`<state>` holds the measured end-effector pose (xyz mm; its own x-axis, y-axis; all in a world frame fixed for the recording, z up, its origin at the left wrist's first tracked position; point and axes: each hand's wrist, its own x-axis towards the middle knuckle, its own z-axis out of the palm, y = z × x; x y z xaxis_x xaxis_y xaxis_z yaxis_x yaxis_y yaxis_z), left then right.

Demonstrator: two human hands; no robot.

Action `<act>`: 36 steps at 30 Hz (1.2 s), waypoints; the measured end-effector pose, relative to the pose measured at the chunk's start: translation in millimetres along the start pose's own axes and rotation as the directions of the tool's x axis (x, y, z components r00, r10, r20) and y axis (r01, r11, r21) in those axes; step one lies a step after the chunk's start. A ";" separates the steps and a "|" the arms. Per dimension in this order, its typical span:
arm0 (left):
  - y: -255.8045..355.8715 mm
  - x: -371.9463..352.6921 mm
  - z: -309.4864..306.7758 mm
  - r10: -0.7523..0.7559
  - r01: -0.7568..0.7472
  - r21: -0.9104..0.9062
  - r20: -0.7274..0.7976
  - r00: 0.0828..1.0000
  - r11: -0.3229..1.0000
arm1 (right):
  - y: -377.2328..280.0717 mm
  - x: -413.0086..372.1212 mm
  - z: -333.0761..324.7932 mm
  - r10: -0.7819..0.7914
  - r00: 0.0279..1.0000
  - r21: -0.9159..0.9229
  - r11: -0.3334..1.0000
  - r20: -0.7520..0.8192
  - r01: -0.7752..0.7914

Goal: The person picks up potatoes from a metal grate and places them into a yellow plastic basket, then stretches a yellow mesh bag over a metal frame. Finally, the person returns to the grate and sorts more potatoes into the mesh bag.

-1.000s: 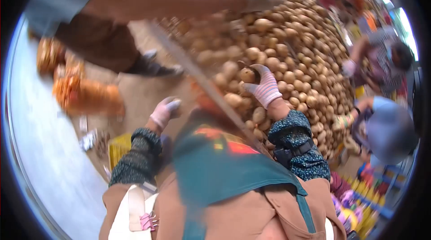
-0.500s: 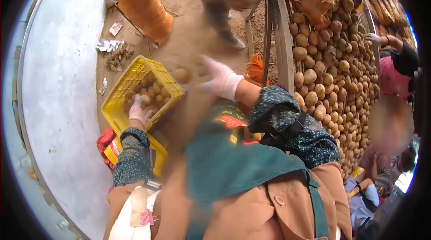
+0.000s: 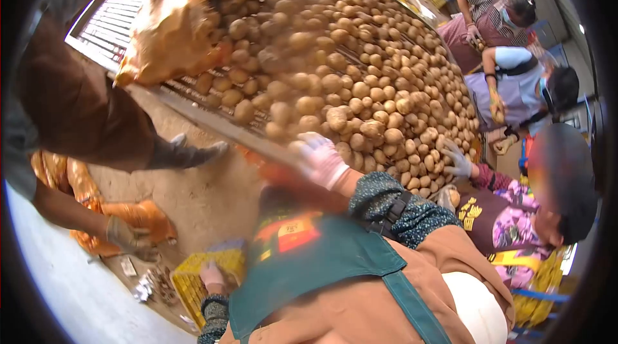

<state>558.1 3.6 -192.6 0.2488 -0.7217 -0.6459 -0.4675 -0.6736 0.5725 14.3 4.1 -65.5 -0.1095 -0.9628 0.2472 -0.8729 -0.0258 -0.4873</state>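
My right hand (image 3: 322, 160), in a white-and-pink glove, is at the near edge of a slatted sorting table (image 3: 225, 122), beside the potatoes (image 3: 380, 112). Its fingers reach forward, apart, and I see nothing held in them. Lower down, my left hand (image 3: 211, 273), gloved too, is at the yellow plastic crate (image 3: 193, 279). Its fingers are small and smeared, so their grip does not show. My apron and sleeve partly cover the crate, and its contents are hard to see.
At the left a person stands with one gloved hand on an orange mesh sack (image 3: 167, 35) at the table's far end, potatoes beside it. Another orange sack (image 3: 138, 221) lies on the floor. Several co-workers line the right side; one's gloved hand (image 3: 457, 160) is among the potatoes.
My view has swung right, from the crate toward the table. My right hand has moved from near the crate to the potatoes. My left hand stays at the crate.
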 end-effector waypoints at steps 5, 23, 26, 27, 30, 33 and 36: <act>241.7 -6.5 83.1 0.541 -0.611 0.247 0.300 0.786 0.752 | 18.0 -20.6 -9.8 0.191 0.977 -0.111 0.973 -0.097 -0.201; 481.2 0.8 298.7 0.713 -0.938 0.330 0.683 0.159 -0.106 | 47.6 88.7 -5.8 0.136 0.989 -0.254 0.960 0.051 -0.118; 487.4 -6.9 297.2 0.722 -0.949 0.272 0.688 0.074 -0.162 | 55.4 84.5 -12.2 0.215 0.974 -0.210 0.958 0.071 -0.196; 489.1 -9.7 295.4 0.733 -0.961 0.222 0.680 0.033 -0.162 | 53.9 83.9 -13.6 0.275 0.957 -0.185 0.949 0.092 -0.255; 494.2 -21.1 294.9 0.707 -0.942 0.255 0.707 0.027 -0.219 | 52.0 77.1 -23.3 0.386 0.920 -0.157 0.915 0.069 -0.372; 506.1 -29.5 300.3 0.617 -0.958 0.267 0.773 0.147 -0.106 | 56.6 73.1 -32.5 0.427 0.904 -0.191 0.887 -0.006 -0.420; 507.0 -25.8 311.3 0.622 -0.940 0.306 0.768 0.151 -0.151 | 69.2 77.8 -49.1 0.670 0.718 -0.217 0.741 0.186 -0.636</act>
<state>50.6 -269.6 -42.8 -0.9051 -0.4051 -0.1291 -0.4231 0.8287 0.3664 -78.0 -59.3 -38.8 -0.5754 -0.7588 -0.3052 -0.6803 0.6511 -0.3364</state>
